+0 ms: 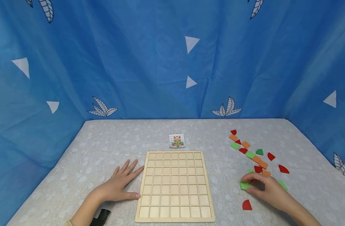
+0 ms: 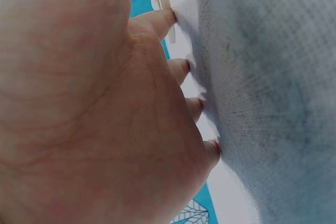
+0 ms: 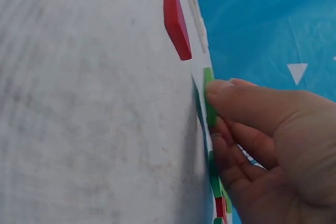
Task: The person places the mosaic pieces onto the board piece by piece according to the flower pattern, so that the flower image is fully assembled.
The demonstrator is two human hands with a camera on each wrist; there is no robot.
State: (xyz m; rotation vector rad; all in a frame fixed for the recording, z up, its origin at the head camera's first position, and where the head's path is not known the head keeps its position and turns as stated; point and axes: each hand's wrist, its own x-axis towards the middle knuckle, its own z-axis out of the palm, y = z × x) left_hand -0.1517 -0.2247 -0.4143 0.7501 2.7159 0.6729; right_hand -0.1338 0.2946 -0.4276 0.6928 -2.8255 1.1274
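My right hand (image 1: 264,190) pinches a light green square tile (image 1: 244,185) between thumb and fingers, right of the board. In the right wrist view the same green tile (image 3: 209,98) stands close over the cloth, held at its edge by the thumb. My left hand (image 1: 118,185) lies with fingers spread on the table, its thumb and index fingertips at the left edge of a wooden grid board (image 1: 175,218). The left wrist view shows the palm (image 2: 105,124) with fingertips resting on the cloth. A red quarter-round tile (image 1: 247,205) lies just below my right hand.
Several orange, red and green tiles trail up the right side, among them an orange square (image 1: 245,144) and a dark green quarter-round (image 1: 259,152). A small pattern card (image 1: 176,141) lies behind the board. A black object (image 1: 101,217) sits beside my left wrist. Blue curtain (image 1: 149,62) surrounds the table.
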